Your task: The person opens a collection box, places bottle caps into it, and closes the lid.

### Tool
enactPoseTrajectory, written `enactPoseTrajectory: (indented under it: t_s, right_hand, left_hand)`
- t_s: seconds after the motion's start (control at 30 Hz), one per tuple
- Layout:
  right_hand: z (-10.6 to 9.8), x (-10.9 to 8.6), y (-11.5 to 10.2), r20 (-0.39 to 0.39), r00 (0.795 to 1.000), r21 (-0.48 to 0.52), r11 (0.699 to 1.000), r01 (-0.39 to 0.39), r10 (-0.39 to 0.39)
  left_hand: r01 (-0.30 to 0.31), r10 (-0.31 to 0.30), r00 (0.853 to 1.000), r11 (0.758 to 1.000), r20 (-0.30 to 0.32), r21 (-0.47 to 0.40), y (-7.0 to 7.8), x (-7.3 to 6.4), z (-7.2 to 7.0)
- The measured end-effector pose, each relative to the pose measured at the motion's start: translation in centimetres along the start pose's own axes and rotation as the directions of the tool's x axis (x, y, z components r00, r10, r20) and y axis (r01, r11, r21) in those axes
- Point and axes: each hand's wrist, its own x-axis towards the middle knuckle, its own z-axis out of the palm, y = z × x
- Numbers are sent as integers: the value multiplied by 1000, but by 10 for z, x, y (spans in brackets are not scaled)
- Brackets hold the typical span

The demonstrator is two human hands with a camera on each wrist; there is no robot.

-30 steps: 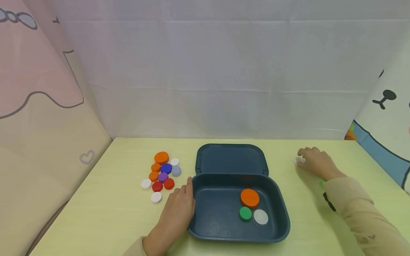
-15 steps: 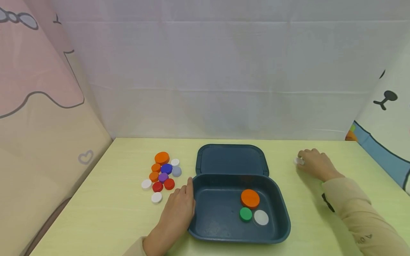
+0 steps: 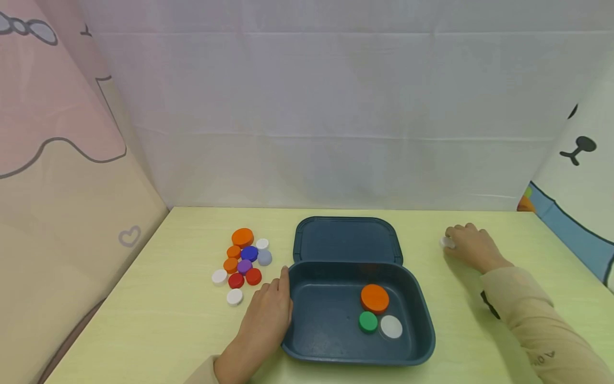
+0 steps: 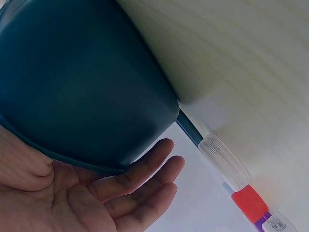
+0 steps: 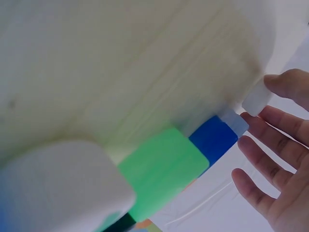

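Observation:
In the head view my left hand (image 3: 266, 314) rests on the left rim of a dark blue plastic box (image 3: 321, 320), its index finger lying along the edge. The left wrist view shows the other fingers fairly straight beside the box wall. An orange cap (image 3: 374, 297), a green cap (image 3: 368, 321) and a white cap (image 3: 391, 326) lie inside the box. On the right of the table, my right hand (image 3: 475, 248) pinches a small white cap (image 5: 256, 98) between thumb and fingers, close to the tabletop.
Behind the box lies its dark blue lid (image 3: 345, 240). Several orange, red, white, blue and purple caps cluster at the left, including a purple cap (image 3: 244, 266). Near my right hand are a green cap (image 5: 164, 169) and a blue cap (image 5: 215, 140). A white curtain (image 3: 307, 106) hangs behind.
The right hand and forearm have shifted only slightly, and a bit of green beside the right sleeve is now covered. The left hand and the caps in the box stay put.

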Motion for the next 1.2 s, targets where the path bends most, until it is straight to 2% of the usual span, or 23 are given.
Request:
enactPoseTrajectory:
  t_s: [0.5, 0.7, 0.83, 0.97, 1.2]
  right_hand:
    - [-10, -7, -10, -59, 998, -6, 1000, 7, -8]
    - [-18, -16, -21, -126, 991, -10, 999, 32, -33]
    - [-22, -19, -31, -215, 973, -17, 996, 83, -85]
    - [-27, -23, -45, -294, 945, -44, 989, 138, -145]
    - [-36, -30, -75, -376, 894, -112, 970, 215, -242]
  left_hand:
    - [-7, 7, 1000, 1000, -5, 7, -1, -1, 1]
    - [1, -1, 1000, 1000, 6, 5, 0, 0, 1]
    - [6, -6, 1000, 1000, 9, 3, 0, 0, 1]
    - [6, -6, 1000, 1000, 9, 2, -1, -1, 1]
    - [7, -7, 1000, 1000, 10, -4, -2, -1, 2]
